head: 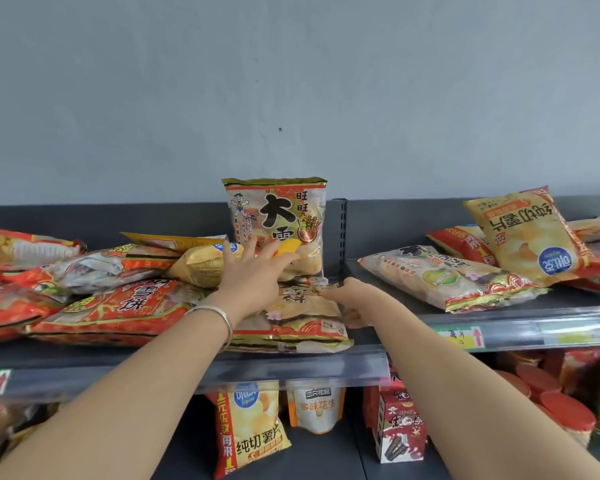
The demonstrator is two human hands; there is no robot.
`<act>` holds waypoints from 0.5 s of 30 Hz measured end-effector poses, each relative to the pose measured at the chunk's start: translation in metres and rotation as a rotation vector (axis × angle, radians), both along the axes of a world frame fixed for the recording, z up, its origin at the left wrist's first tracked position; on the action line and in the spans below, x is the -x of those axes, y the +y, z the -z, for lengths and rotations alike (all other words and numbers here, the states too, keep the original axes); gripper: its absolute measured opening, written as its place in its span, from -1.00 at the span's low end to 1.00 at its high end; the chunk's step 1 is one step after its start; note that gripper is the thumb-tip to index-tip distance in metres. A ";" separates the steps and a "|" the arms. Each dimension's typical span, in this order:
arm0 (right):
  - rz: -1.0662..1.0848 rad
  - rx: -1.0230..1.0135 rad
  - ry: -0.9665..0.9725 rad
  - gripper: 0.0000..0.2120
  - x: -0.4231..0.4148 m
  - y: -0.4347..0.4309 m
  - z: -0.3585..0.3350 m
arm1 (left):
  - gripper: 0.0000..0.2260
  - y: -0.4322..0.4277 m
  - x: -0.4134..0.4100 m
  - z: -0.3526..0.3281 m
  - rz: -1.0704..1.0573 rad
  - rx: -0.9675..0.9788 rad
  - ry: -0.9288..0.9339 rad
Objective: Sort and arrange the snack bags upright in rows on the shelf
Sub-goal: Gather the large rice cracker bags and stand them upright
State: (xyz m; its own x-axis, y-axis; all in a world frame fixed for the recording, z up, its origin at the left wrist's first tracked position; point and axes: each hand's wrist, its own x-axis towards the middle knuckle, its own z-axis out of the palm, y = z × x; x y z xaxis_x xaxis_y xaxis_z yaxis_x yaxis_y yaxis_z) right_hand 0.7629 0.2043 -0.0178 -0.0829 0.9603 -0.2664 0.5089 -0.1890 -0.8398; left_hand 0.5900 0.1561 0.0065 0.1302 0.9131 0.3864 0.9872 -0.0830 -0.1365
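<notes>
One rice-cracker bag [278, 216] stands upright against the back of the grey shelf [291, 365] beside a divider post. My left hand [253, 268] reaches to its lower front, fingers spread and touching it. A similar bag [302, 320] lies flat in front of it. My right hand [347, 296] pinches the far right corner of this flat bag. To the left, several red and yellow snack bags [118, 303] lie flat in a heap. On the right section another cracker bag [444, 278] lies flat and a yellow chip bag [530, 233] leans upside down.
The divider post [342, 233] splits the shelf into left and right sections. Price-tag rails [465, 337] run along the front edge. The lower shelf holds a yellow chip bag [253, 431], a white pouch [316, 407], a small box [399, 427] and red-lidded tubs [548, 400].
</notes>
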 end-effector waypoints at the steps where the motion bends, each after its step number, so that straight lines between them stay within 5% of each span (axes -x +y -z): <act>1: 0.019 -0.008 0.012 -0.31 0.003 0.004 0.003 | -0.40 0.001 0.004 0.001 0.000 -0.014 0.013; 5: 0.045 0.045 0.111 -0.06 0.020 0.018 0.011 | -0.40 0.009 0.015 0.002 -0.005 -0.018 -0.001; 9: 0.053 0.111 0.314 0.00 0.025 0.027 0.013 | -0.38 0.020 0.017 -0.001 -0.002 -0.015 0.002; 15: 0.018 -0.096 0.143 -0.08 0.001 0.012 -0.022 | -0.34 0.040 0.006 -0.003 0.009 0.012 0.057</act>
State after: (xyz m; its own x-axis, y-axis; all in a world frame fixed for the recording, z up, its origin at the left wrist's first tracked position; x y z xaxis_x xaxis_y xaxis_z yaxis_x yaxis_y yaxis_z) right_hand 0.7619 0.2159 0.0046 -0.0955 0.9824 -0.1605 0.3801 -0.1130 -0.9180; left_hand 0.5840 0.1962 0.0098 0.1602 0.9164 0.3668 0.9770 -0.0943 -0.1911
